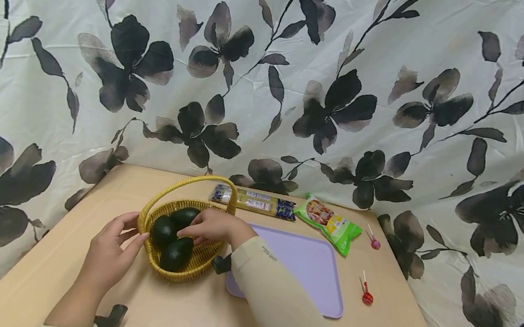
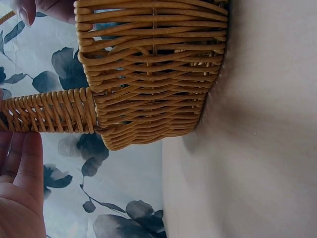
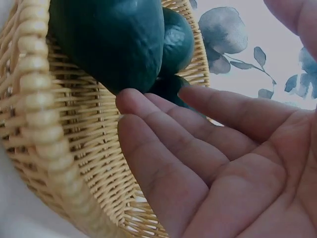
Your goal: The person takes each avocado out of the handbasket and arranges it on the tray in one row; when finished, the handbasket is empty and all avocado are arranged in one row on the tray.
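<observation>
The right hand (image 1: 218,226), its grip slack with fingers extended, reaches among three avocados (image 1: 164,232) in the basket (image 1: 178,278) while the left hand (image 1: 112,250) holds the handle (image 1: 192,177) low, apparently placing or selecting them, so the next move likely calls for pinching one or withdrawing.

My head view is looking forward and down at the basket (image 1: 201,260); my wrist views are sharing it close up, left facing its outside, right its inside.
</observation>
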The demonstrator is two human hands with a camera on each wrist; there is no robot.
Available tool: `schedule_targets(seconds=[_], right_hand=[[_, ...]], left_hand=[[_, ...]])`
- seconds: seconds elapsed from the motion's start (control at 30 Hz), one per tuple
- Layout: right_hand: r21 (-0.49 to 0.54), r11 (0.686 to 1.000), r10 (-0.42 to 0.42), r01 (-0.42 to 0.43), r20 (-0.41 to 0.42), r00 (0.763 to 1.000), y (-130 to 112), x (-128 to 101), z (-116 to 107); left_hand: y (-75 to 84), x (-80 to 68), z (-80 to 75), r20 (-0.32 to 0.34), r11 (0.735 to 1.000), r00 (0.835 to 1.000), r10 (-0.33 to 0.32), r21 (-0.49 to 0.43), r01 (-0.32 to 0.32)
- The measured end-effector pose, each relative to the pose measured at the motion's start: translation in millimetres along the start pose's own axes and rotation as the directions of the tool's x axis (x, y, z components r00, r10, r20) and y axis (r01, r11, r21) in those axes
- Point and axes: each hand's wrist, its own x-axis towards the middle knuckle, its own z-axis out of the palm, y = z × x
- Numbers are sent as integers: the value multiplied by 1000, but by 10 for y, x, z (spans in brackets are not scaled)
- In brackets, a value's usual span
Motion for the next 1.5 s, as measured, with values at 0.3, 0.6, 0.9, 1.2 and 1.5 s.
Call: schedule_targets(seconds=[0.3, 0.6, 0.9, 1.2, 1.5], right_hand=[[-95, 995, -22, 22, 1, 1000, -21, 82, 68], [18, 998, 57, -58, 46, 997, -6, 187, 141], [25, 994, 100, -102, 72, 992, -19, 299, 195], [-189, 980, 69, -65, 18, 997, 6, 390, 279], [-164, 981, 114, -103, 59, 992, 59, 383, 334]], left_hand=[[-8, -8, -14, -1, 1000, 1000, 2, -3, -2], [-15, -9, -21, 6, 1000, 1000, 1, 8, -1], [9, 2, -17, 27, 1000, 1000, -14, 11, 14], [-2, 5, -9, 27, 1000, 1000, -11, 22, 10], [-21, -12, -11, 20, 1000, 1000, -7, 2, 7]])
